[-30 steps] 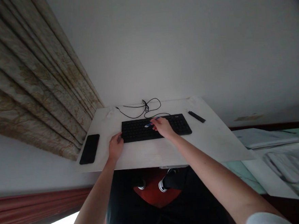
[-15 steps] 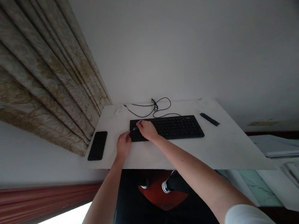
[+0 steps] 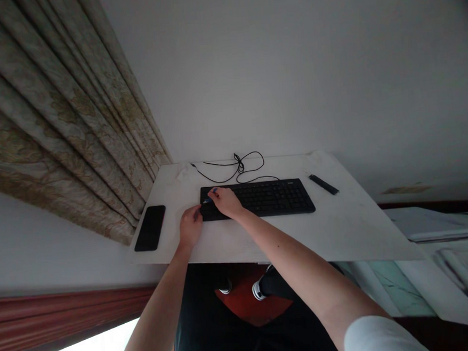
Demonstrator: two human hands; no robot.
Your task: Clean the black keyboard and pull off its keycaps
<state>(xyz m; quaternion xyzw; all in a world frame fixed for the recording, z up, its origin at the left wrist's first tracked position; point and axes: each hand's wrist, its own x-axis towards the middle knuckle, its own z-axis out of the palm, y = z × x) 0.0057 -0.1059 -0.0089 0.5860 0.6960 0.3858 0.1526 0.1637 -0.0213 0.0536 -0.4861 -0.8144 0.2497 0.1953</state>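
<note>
Under both sets of fingers I have a flat white tabletop (image 3: 230, 241), smooth with faint scuffs, and well off to their left a patterned curtain (image 3: 65, 118) hangs in deep folds. My right hand (image 3: 225, 202) has its fingers pinched narrow on a slim blue tool (image 3: 207, 200), its paler end toward the left fingers; I cannot tell whether that end touches the keys. My left hand (image 3: 190, 226) sits with fingers curled at the left edge of the keyboard (image 3: 273, 198); a bluish patch shows by the thumb, and I cannot tell whether those fingers grip anything. The keyboard is matte black, a long rectangle packed with small keys, lying flat beneath the right fingers and stretching out to their right. Counting up, I get one keyboard, one blue tool, one thin black cable (image 3: 240, 167) gathered in loops beyond the right fingers, one dark phone (image 3: 150, 228) with rounded corners left of the left fingers, and one narrow dark strip (image 3: 324, 184) slanting well to the right of the right fingers.
</note>
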